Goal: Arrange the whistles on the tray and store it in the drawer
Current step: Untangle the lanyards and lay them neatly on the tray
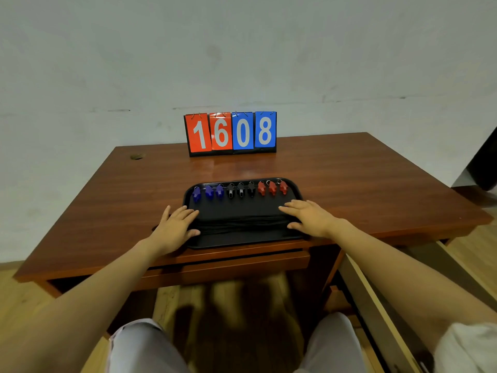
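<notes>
- Plain pale wall behind, wooden floor below, brown wooden desk [349,179] in between, with a small dark mark [137,156] near its far left corner.
- Stood at the back of the desk: flip scoreboard [231,133] reading 1608, two red cards and then two blue.
- Lay flat on the left end of the black tray [242,238]: left hand [174,227], fingers spread wide, thumb on the tray floor, forearm stretched straight forward. Gripped nothing, as far as could be judged.
- Sat near the desk's front edge, squarely ahead: the tray, with dark cords [242,223] bunched across its middle.
- Lined up along the tray's far rim: three blue whistles [208,192], three black whistles [241,191], three red whistles [272,188], close but apart.
- Rested on the tray's right end: right hand [309,218], open and flat, fingers angled inward.
- Stood pulled out at far right: an open drawer [382,305]; a shut one [228,265] under the desk's front edge.
- Judged risky: lifting with a tilt, likely to send loose whistles sliding out of line or cords snagging the drawer's edge.
</notes>
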A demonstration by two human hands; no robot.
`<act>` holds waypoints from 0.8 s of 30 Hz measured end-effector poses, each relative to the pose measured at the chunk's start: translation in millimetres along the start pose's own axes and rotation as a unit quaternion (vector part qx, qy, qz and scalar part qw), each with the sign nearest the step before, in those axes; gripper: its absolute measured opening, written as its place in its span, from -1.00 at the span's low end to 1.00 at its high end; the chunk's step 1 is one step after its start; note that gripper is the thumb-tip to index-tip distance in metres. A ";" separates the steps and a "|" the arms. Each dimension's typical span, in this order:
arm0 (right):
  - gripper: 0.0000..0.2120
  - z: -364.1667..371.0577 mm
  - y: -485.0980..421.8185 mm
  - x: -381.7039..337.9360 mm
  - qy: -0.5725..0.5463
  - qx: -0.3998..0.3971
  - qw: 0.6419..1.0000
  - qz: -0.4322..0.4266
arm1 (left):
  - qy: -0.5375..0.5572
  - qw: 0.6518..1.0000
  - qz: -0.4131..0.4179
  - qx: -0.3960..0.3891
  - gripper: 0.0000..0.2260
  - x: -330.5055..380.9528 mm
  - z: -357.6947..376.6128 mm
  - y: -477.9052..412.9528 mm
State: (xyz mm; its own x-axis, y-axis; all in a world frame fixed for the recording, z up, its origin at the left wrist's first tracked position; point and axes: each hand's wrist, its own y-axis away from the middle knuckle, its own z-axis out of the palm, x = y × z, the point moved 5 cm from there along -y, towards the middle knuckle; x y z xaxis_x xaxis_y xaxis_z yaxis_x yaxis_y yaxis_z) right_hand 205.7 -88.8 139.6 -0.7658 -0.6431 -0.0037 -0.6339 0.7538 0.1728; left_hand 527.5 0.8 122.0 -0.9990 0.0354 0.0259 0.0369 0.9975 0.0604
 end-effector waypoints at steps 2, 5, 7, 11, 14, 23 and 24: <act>-0.48 6.1 -0.7 2.1 0.010 -0.043 0.999 0.015 | 0.002 0.999 -0.013 -0.038 -0.47 -1.4 0.4 3.1; -0.53 11.8 0.8 6.4 0.043 -0.063 0.997 0.023 | -0.011 0.999 -0.015 -0.039 -0.52 -1.0 -2.3 7.2; -0.55 13.4 1.1 9.0 0.056 -0.055 0.997 0.027 | -0.038 0.999 -0.009 -0.027 -0.57 0.0 -2.8 7.6; -0.55 13.8 1.8 9.3 0.069 -0.039 0.996 0.034 | -0.058 0.998 -0.017 0.000 -0.61 2.5 -0.1 9.2; -0.52 13.9 1.1 8.3 0.064 -0.018 0.997 0.042 | -0.045 0.999 -0.026 0.012 -0.62 3.8 2.8 8.1; -0.50 7.7 0.1 -3.3 0.004 0.002 1.000 0.025 | -0.007 0.999 -0.046 0.023 -0.56 13.2 2.3 10.0; -0.51 8.5 -0.2 -2.8 0.000 -0.001 1.000 0.026 | -0.011 0.999 -0.048 0.023 -0.57 14.3 2.1 9.5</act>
State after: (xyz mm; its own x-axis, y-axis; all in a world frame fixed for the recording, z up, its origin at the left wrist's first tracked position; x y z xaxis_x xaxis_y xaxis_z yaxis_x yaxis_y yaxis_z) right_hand 207.1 -86.0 131.2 -0.7982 -0.6024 0.0061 -0.5923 0.7866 0.1743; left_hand 513.5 10.9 120.8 -0.9982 -0.0594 -0.0006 -0.0594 0.9981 0.0159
